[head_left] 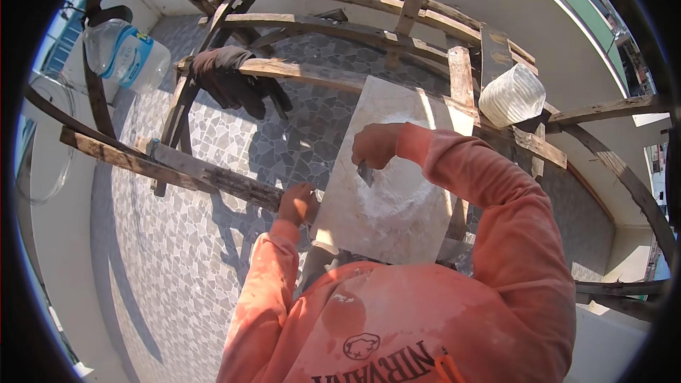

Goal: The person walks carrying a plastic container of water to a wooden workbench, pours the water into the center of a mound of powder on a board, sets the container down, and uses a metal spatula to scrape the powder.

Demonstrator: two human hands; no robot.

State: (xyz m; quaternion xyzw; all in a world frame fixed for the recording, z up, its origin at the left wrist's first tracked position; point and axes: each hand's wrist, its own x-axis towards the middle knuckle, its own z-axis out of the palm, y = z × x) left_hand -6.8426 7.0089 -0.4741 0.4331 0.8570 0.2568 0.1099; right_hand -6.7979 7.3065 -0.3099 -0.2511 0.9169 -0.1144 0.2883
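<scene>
My right hand [376,145] is closed round a small putty knife [365,173], whose dark blade points down at the board. Under it lies a pale, marbled rectangular board [344,223], with white powdery material [394,195] heaped and spread over its middle. My left hand [299,203] is beside the board's left edge, fingers curled, close to the end of a rough wooden plank [241,186]. Whatever the left fingers grip is hidden from this angle.
Wooden scaffold beams [305,71] surround me. Dark cloth [230,74] hangs over one beam. A clear plastic bottle [131,57] hangs at upper left. A whitish ribbed container [512,96] stands at right. Stone-patterned floor [177,262] lies below.
</scene>
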